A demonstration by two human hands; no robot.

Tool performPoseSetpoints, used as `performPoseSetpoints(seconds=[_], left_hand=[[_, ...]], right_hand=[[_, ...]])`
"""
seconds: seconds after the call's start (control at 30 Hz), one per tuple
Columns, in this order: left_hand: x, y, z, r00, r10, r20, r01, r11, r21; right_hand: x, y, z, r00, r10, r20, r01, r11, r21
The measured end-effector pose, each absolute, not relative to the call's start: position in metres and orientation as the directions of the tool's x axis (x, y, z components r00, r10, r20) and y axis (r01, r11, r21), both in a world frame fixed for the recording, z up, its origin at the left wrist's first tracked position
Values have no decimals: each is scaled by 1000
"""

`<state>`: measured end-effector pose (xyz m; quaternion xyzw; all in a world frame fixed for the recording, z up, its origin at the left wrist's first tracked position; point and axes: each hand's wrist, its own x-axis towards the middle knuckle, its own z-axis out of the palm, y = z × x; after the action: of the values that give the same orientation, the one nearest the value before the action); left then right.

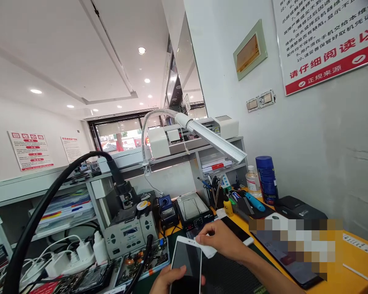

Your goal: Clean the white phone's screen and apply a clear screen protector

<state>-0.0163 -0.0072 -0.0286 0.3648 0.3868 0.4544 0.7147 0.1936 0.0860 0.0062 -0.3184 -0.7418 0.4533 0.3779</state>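
My left hand [168,281] is wrapped round a white-framed smartphone [185,261], thumb lying on its dark screen and fingertips showing at the far edge. Pinched between thumb and fingers of my right hand [222,239] is a white tissue [209,250], touching the phone's upper right corner. Behind my right hand lies another white-edged phone [236,229] with a dark screen. Under both hands is a dark work mat [230,273].
Left stand a grey rework station [130,237] and a tray of small parts [144,261]. A heating plate [194,208] sits behind. To the right are a large phone [282,253], a blue spray can [266,179] and a clear bottle [253,181]. A lamp [214,139] hangs overhead.
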Motion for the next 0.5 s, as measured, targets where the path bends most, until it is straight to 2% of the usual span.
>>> performPoseSetpoints(seconds=[0.17, 0.37, 0.5], left_hand=[[-10, -9, -19, 348, 907, -236, -388, 368, 845], [-4, -17, -10, 278, 900, -337, -410, 428, 805], [-6, -19, -10, 186, 914, -361, -456, 406, 792]], right_hand=[[182, 85, -5, -505, 852, 136, -26, 143, -989], [178, 80, -8, -553, 829, 83, -34, 78, -996], [178, 70, -5, -641, 764, 65, 28, 108, -994]])
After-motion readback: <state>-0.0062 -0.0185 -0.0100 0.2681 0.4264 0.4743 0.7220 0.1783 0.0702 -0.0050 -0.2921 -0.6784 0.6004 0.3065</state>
